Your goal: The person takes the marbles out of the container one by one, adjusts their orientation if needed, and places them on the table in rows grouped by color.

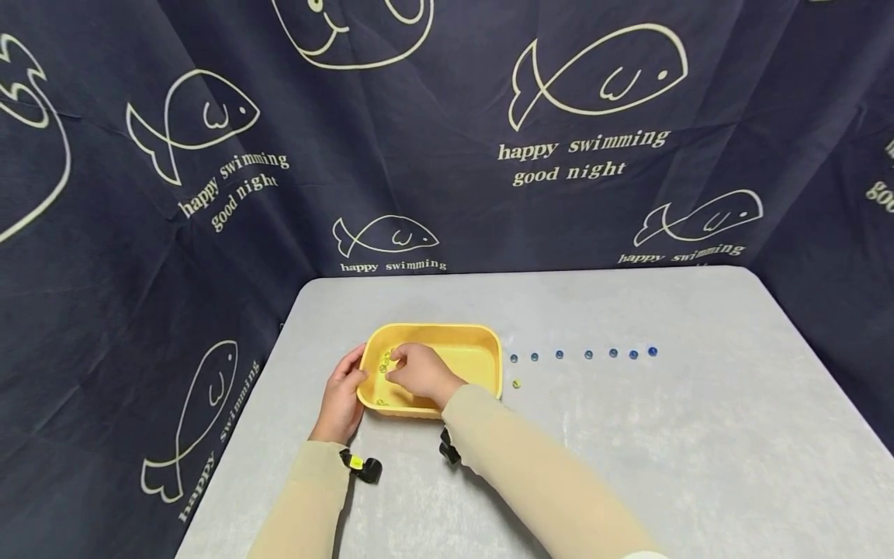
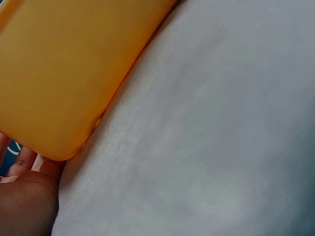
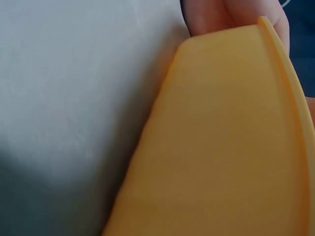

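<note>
A yellow plastic bin (image 1: pixel 475 361) stands on the table in the head view. My left hand (image 1: pixel 342 388) holds its left end, with the thumb on the rim and the fingers along the outer wall. My right hand (image 1: pixel 421 373) reaches down inside the bin, thumb and index fingertips apart beside a few yellow-green marbles (image 1: pixel 383 369). Another marble (image 1: pixel 381 403) lies in the bin's near left corner. The left wrist view shows the bin's outer wall (image 2: pixel 74 64) with left fingers against its corner. In the right wrist view, the wall (image 3: pixel 221 123) hides my right hand.
Several blue marbles (image 1: pixel 559 355) lie in a row to the right of the bin on the grey table (image 1: pixel 670 450). Below the row's left end sits one yellow-green marble (image 1: pixel 517 383). A dark blue fish-print curtain (image 1: pixel 447 178) hangs behind the table and at its sides.
</note>
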A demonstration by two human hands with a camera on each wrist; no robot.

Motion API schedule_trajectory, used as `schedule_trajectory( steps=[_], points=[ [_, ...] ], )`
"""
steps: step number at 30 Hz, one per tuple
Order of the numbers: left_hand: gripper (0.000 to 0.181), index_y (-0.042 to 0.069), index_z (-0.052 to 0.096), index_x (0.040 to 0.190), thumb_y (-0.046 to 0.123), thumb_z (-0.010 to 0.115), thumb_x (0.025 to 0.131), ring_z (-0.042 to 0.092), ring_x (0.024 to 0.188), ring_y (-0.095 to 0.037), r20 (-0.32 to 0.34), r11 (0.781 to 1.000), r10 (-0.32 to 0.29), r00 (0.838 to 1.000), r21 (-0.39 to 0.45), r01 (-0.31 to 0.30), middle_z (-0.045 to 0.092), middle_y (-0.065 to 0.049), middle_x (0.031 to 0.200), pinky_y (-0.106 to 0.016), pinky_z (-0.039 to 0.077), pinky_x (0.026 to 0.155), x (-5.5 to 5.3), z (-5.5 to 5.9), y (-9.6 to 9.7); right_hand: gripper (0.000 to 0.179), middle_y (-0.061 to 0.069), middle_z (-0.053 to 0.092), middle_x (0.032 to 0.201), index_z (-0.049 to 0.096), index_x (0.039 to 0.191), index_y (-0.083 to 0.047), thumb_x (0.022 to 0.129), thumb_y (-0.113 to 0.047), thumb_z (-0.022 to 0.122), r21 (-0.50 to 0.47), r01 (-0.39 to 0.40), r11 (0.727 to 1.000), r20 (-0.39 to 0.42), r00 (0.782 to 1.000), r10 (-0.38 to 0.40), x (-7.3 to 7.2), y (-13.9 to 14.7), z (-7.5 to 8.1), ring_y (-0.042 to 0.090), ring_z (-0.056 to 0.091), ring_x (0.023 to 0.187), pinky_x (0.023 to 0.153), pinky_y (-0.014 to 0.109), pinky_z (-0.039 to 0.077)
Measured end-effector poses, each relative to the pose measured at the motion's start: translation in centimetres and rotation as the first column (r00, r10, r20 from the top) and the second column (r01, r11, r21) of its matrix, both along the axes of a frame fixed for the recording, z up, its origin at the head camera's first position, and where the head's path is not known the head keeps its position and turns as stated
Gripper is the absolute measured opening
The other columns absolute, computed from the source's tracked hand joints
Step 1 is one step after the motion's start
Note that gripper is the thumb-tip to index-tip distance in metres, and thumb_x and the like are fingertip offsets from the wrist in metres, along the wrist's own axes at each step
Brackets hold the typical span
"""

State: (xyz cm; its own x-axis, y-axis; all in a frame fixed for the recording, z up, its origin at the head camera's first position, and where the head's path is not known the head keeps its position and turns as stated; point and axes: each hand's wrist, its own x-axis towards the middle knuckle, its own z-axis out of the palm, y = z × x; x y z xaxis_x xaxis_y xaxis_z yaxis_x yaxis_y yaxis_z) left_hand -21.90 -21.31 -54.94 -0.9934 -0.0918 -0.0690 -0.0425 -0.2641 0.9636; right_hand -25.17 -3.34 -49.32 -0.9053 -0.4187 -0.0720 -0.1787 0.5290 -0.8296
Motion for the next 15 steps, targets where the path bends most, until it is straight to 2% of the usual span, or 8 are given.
schedule_trajectory(
  steps=[3, 7, 15],
  points=[
    [0.055, 0.005, 0.044, 0.153, -0.007, 0.042, 0.100, 0.039, 0.145, -0.023, -0.002, 1.000, -0.002, 1.000, -0.001, 0.002, 0.040, -0.010, 0.158, -0.036, 0.043, 0.112, -0.1, 0.1, -0.1, 0.035, 0.002, 0.067, 0.093, 0.072, 0.119, -0.001, 0.089, -0.016, 0.079, 0.043, 0.018, 0.999, 0.015, 1.000, -0.019, 0.0, -0.5, -0.2, 0.014, 0.058, 0.081, 0.078, 0.030, 0.052],
    [0.056, 0.006, 0.044, 0.154, -0.007, 0.042, 0.100, 0.039, 0.145, -0.023, -0.001, 1.000, -0.003, 1.000, 0.008, 0.003, 0.039, -0.010, 0.158, -0.037, 0.041, 0.114, -0.1, 0.2, -0.1, 0.033, 0.003, 0.069, 0.096, 0.072, 0.116, -0.001, 0.088, -0.015, 0.079, 0.078, 0.019, 0.997, 0.022, 1.000, -0.021, 0.0, -1.2, -0.6, 0.015, 0.059, 0.080, 0.078, 0.030, 0.052],
    [0.056, 0.004, 0.045, 0.153, -0.008, 0.043, 0.098, 0.039, 0.144, -0.023, 0.001, 1.000, 0.003, 1.000, 0.016, -0.003, 0.040, -0.011, 0.157, -0.036, 0.040, 0.114, 0.0, 0.0, -0.1, 0.025, 0.003, 0.072, 0.109, 0.072, 0.106, -0.005, 0.087, -0.018, 0.080, 0.166, 0.000, 0.986, -0.005, 1.000, 0.001, -0.1, -2.1, -1.1, 0.018, 0.065, 0.099, 0.089, 0.030, 0.054]
  ],
)
